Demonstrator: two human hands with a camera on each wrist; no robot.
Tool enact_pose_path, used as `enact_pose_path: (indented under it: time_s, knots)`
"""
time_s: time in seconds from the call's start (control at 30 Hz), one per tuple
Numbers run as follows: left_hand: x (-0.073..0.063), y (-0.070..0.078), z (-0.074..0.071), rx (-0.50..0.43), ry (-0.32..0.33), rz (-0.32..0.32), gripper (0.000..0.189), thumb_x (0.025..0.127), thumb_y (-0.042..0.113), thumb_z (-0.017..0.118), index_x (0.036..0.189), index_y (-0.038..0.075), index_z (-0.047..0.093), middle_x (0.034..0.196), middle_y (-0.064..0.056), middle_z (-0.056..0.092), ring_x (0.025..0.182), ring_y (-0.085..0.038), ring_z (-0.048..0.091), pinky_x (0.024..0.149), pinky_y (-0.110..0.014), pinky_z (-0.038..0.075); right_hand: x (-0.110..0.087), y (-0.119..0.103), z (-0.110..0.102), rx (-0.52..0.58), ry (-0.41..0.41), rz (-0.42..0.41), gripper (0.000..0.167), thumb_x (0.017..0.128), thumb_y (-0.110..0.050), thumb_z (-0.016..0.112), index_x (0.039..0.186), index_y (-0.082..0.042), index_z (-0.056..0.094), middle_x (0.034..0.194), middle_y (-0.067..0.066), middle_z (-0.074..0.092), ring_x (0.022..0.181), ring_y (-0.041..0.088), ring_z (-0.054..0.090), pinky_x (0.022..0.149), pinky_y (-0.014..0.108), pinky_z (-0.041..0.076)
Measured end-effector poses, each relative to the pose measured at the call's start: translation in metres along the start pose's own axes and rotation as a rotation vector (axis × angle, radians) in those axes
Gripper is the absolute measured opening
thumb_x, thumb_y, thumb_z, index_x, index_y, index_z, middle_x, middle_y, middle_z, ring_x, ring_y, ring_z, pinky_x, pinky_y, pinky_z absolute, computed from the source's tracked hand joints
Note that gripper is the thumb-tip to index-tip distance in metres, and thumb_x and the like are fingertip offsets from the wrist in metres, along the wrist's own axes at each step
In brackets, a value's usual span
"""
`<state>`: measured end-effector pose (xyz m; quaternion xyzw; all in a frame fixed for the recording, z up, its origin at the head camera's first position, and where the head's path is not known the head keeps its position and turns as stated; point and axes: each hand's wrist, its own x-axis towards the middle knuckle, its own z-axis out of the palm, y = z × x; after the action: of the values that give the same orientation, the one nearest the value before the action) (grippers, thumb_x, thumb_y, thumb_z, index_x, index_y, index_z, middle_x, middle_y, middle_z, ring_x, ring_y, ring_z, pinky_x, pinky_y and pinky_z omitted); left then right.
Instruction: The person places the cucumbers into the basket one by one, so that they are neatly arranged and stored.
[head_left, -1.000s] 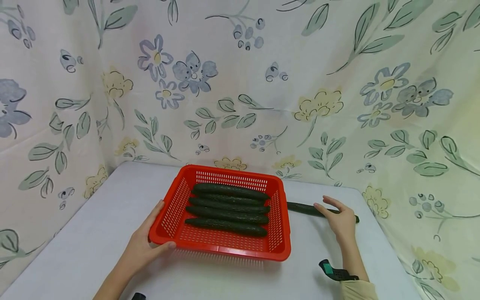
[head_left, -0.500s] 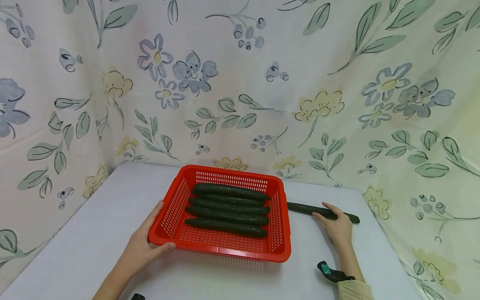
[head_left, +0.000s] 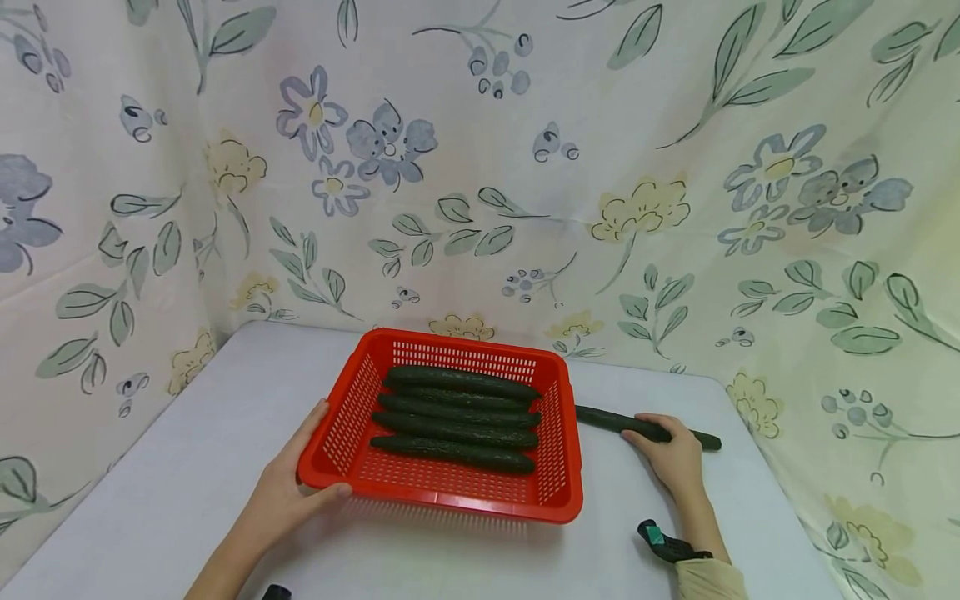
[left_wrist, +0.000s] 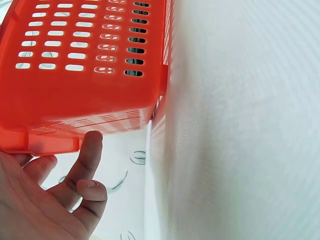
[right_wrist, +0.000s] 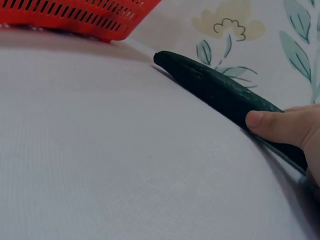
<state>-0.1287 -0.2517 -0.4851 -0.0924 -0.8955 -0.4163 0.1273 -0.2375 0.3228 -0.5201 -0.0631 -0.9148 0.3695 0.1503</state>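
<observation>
A red plastic basket (head_left: 450,497) with slotted walls stands mid-table, holding several dark green cucumbers (head_left: 453,451) laid side by side. My left hand (head_left: 283,487) grips its near left corner, thumb along the front rim and fingers up the left side. In the left wrist view, fingertips (left_wrist: 92,142) show against the basket wall (left_wrist: 90,92). Right of the basket, one more cucumber (head_left: 600,417) lies on the table. My right hand (head_left: 673,454) holds it past its middle, the thumb (right_wrist: 262,122) on the near side in the right wrist view; the other fingers are mostly hidden there.
A white cloth covers the table (head_left: 450,567). Floral curtain (head_left: 480,275) hangs close behind the table and along both sides. The loose cucumber's left end lies near the basket's right wall. A dark wrist strap (head_left: 671,547) sits on the right wrist.
My right hand has come down onto the loose cucumber, and its fingers have closed round it. The cucumber has shifted very slightly. Left hand and basket stay put.
</observation>
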Motion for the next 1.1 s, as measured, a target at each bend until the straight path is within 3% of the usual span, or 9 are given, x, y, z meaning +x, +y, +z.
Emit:
enact_pose_path:
  time_s: [0.3,0.63,0.8,1.1]
  knots:
    - [0.0,0.0,0.0,-0.009,-0.001,-0.002,0.121,0.079,0.027,0.094,0.172,0.031,0.017,0.174,-0.012,0.031,0.138,-0.038,0.053,0.095,-0.025,0.053,-0.001,0.003,0.0,0.018,-0.013,-0.011,0.052,0.088,-0.039,0.089,0.127,-0.007,0.076,0.14,0.025,0.067,0.14,0.048,0.052,0.116,0.066,0.037]
    - [-0.001,0.002,0.0,-0.012,-0.005,-0.019,0.121,0.079,0.029,0.094,0.172,0.031,0.017,0.172,-0.014,0.033,0.136,-0.037,0.054,0.091,-0.025,0.055,-0.003,0.002,0.004,0.018,0.08,-0.127,0.044,0.084,-0.027,0.093,0.118,-0.004,0.079,0.125,0.023,0.074,0.126,0.046,0.063,0.109,0.063,0.046]
    - [-0.001,0.002,-0.001,-0.003,-0.01,-0.021,0.121,0.079,0.03,0.094,0.172,0.03,0.017,0.172,-0.014,0.032,0.138,-0.039,0.053,0.092,-0.026,0.054,-0.003,0.0,0.003,0.015,0.118,-0.147,0.041,0.081,-0.024,0.095,0.115,-0.006,0.081,0.121,0.02,0.076,0.122,0.043,0.066,0.108,0.059,0.047]
    - [0.001,0.005,-0.003,0.027,-0.004,-0.004,0.122,0.078,0.032,0.094,0.172,0.029,0.017,0.173,-0.014,0.032,0.138,-0.041,0.055,0.096,-0.035,0.055,0.0,-0.023,-0.014,0.052,0.173,-0.095,0.037,0.083,-0.025,0.093,0.114,-0.009,0.083,0.12,0.014,0.077,0.121,0.035,0.068,0.103,0.035,0.047]
